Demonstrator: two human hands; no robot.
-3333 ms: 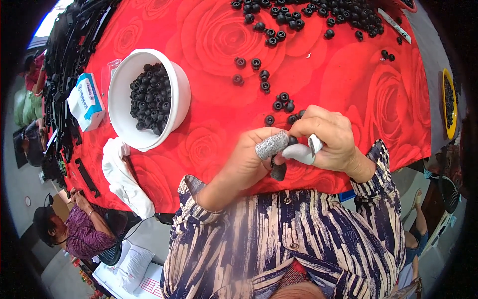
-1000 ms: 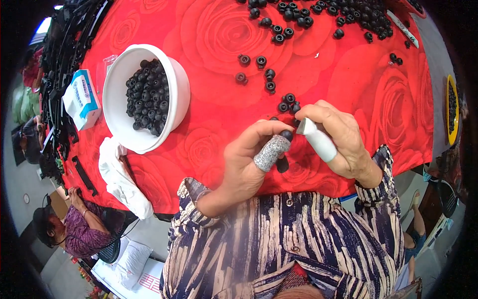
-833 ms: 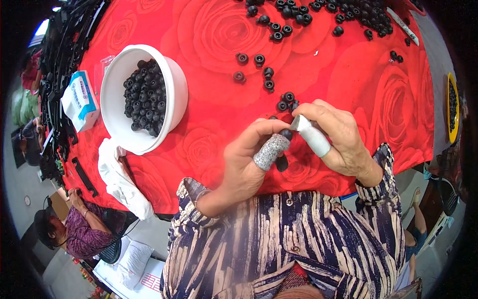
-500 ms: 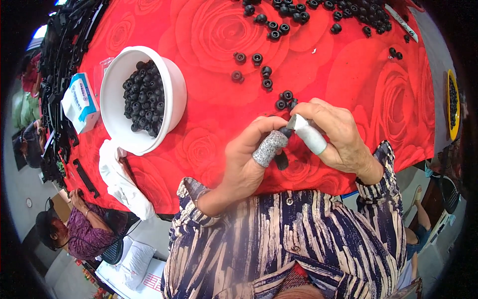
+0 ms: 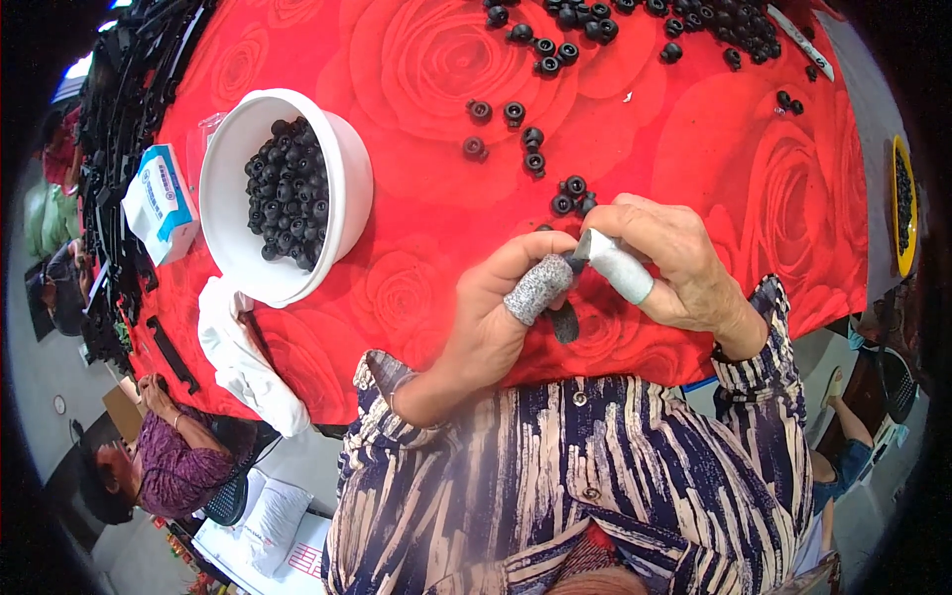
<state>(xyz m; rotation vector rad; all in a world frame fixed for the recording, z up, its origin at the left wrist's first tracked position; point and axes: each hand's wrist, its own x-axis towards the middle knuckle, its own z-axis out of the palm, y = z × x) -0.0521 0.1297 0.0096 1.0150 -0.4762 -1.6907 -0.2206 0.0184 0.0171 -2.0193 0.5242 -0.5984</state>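
Shifted a little since the frame three seconds back: then worked low near the table edge, now raised and pressed together just below the loose cluster nearest the body. Little changed over the last second.

Left hand (image 5: 501, 317) closed, thumb in a speckled grey finger cot (image 5: 537, 289), pinching a small black rubber part (image 5: 574, 264) at its tip. Right hand (image 5: 666, 266) closed too, forefinger in a pale grey finger cot (image 5: 617, 268), meeting the same part from the other side. Fingertips of both touching at that one piece; a dark flat strip (image 5: 564, 322) hanging just beneath them, held by which hand cannot be told.

Taking the white bowl (image 5: 342, 169) as landmark: bowl roughly half full of black round parts (image 5: 290, 193), probably the finished share. Right of the bowl, a few scattered black rings (image 5: 508, 124) on the red rose-patterned tablecloth (image 5: 416, 59); farther right and up, a large heap of black pieces (image 5: 739, 25) along the far edge, apparently still waiting. Judged from that: well begun, with plenty left.

The pinched part well right of the bowl and lower, over the near edge of the cloth.

Left of the bowl, a blue and white packet (image 5: 159, 201); below it, a crumpled white cloth (image 5: 238, 362). Far right of the bowl, a yellow dish (image 5: 897, 188) with dark pieces.
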